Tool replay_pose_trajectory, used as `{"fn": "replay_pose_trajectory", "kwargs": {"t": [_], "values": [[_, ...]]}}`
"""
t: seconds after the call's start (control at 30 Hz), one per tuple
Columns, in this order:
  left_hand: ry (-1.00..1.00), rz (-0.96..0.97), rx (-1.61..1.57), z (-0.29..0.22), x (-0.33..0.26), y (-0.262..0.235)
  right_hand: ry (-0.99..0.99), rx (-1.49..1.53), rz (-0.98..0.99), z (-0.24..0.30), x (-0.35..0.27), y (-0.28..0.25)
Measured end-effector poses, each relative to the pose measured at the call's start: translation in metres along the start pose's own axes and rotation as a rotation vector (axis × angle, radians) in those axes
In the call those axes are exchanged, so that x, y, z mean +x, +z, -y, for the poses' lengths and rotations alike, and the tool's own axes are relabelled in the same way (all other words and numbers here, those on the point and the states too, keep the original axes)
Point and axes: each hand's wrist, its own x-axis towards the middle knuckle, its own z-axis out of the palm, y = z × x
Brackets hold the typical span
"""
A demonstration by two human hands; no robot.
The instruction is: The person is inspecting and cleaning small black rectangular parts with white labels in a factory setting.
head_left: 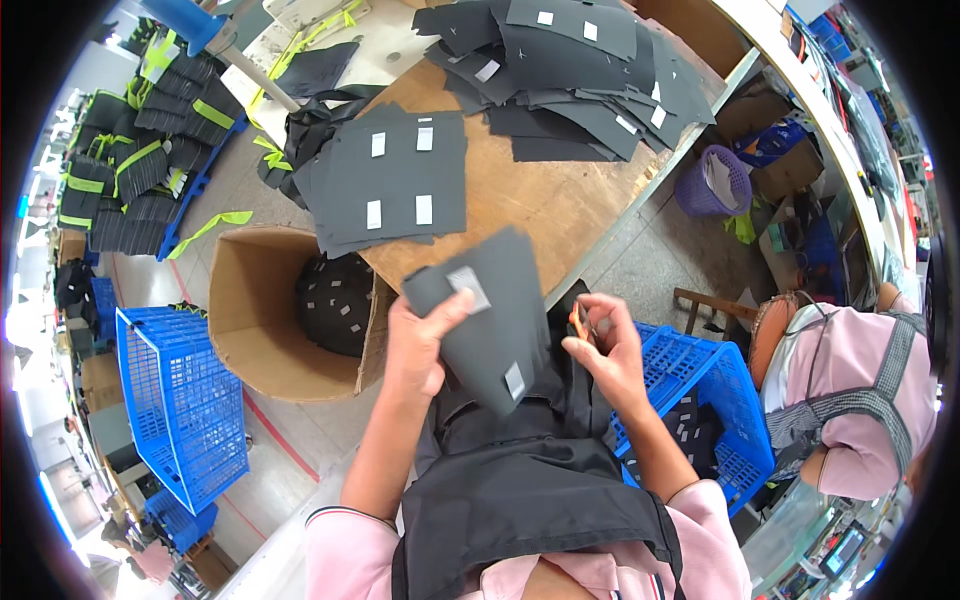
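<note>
My left hand (pixel 421 340) is closed on a bundle of dark grey fabric panels (pixel 490 315), its thumb lying over a white patch near the top. The bundle is tilted above my lap and slightly blurred; a second white patch shows near its lower end. To its right, my right hand (pixel 607 345) is closed around a small orange tool (pixel 579 326), mostly hidden by the fingers; it looks like thread snips. That hand is apart from the panels. Ahead on the wooden table (pixel 520 205) lies a stack of similar panels (pixel 395 180) with white patches.
A larger heap of dark panels (pixel 580 80) covers the table's far side. An open cardboard box (pixel 260 330) and a blue crate (pixel 185 400) stand left. Another blue crate (pixel 740 420) is at my right, near a co-worker in pink (pixel 850 400). A purple basket (pixel 715 180) stands beyond.
</note>
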Motion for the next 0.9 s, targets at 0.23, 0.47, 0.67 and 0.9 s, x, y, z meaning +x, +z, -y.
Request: {"fn": "replay_pose_trajectory", "kwargs": {"t": [0.23, 0.47, 0.67, 0.9], "values": [[0.170, -0.021, -0.255, 0.028, 0.003, -0.014, 0.714, 0.738, 0.090, 0.028, -0.006, 0.032], [1.085, -0.112, 1.366, -0.029, -0.018, 0.003, 0.107, -0.255, 0.345, 0.060, 0.044, 0.003], [0.130, 0.569, 0.561, -0.004, 0.007, 0.008, -0.283, -0.336, 0.158, 0.063, 0.045, 0.027], [-0.237, 0.272, 0.227, -0.001, -0.005, 0.004, -0.449, -0.471, -0.077, 0.053, 0.001, 0.020]]}}
